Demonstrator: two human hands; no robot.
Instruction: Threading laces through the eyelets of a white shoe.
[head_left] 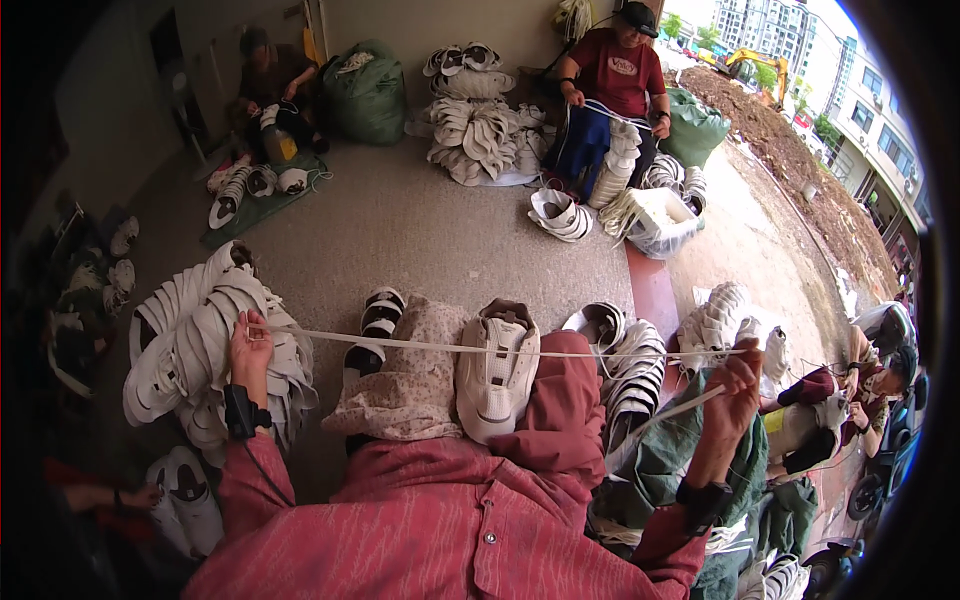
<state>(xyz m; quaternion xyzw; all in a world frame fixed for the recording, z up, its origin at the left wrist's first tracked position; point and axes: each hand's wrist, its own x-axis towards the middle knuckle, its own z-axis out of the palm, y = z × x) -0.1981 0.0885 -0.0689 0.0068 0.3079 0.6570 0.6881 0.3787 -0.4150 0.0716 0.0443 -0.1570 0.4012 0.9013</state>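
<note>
A long white shoelace is drawn nearly straight from side to side above my lap. Its left part is pinched in the raised fingers of my left hand, beside a big pile of white shoe uppers. At the other side my right hand closes on the lace, and a tail of it hangs down from the fingers toward the lower left. Between my knees a white shoe upper rests with its toe toward me, and the lace crosses in front of it. Neither hand touches this upper.
Stacked shoe uppers stand by my right knee, next to a dark green sack. Ahead, a seated person handles a lace near a white tub. Other people sit at back left and far right; a hand shows at lower left.
</note>
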